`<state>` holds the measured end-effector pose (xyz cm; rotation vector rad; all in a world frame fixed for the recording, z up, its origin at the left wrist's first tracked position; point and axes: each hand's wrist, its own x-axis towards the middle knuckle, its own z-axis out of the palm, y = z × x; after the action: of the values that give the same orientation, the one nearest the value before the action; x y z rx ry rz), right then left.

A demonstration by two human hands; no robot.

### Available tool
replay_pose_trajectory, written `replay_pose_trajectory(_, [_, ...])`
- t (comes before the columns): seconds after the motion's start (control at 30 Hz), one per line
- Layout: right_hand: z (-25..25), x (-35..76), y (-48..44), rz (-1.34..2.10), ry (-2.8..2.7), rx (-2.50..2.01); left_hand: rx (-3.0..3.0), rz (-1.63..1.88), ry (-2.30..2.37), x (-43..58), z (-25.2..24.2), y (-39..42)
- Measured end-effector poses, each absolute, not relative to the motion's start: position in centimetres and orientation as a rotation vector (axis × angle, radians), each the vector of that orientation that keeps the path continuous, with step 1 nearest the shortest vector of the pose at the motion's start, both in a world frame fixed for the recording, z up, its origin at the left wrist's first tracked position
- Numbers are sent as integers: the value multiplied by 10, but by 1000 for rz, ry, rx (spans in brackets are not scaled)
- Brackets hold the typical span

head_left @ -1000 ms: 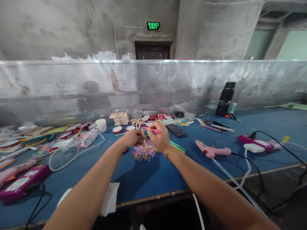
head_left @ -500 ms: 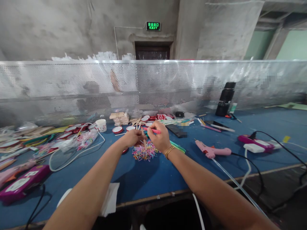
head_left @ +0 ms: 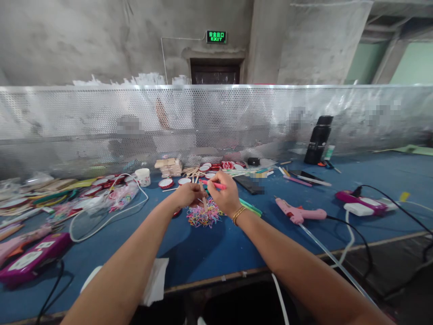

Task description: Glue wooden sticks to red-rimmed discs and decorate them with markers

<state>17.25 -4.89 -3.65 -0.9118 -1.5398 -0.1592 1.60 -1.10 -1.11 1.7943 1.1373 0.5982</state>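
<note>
Between the fingers of my left hand (head_left: 188,195) is a flat wooden craft stick (head_left: 204,201), tilted over the pile. My right hand (head_left: 226,193) pinches a pink-red pen (head_left: 218,185), its tip end close to the top of the stick; whether the two touch I cannot tell. Just below both hands lies a heap of small multicoloured rubber bands or bits of string (head_left: 204,217). Green strips (head_left: 251,207) show partly behind my right wrist.
A pink glue gun (head_left: 299,212) with a cord lies to the right, near a purple power strip (head_left: 360,202). A black bottle (head_left: 318,140) stands by the perforated metal screen (head_left: 219,117). A paper cup (head_left: 142,177), red-rimmed lids (head_left: 165,183) and wooden sticks are further back.
</note>
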Motion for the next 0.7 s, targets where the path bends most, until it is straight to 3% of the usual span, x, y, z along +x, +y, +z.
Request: replay_pose_trajectory(0.7, [-37,172,-49,-151,-1556,-915,1789,601,1123,17,-9,-16])
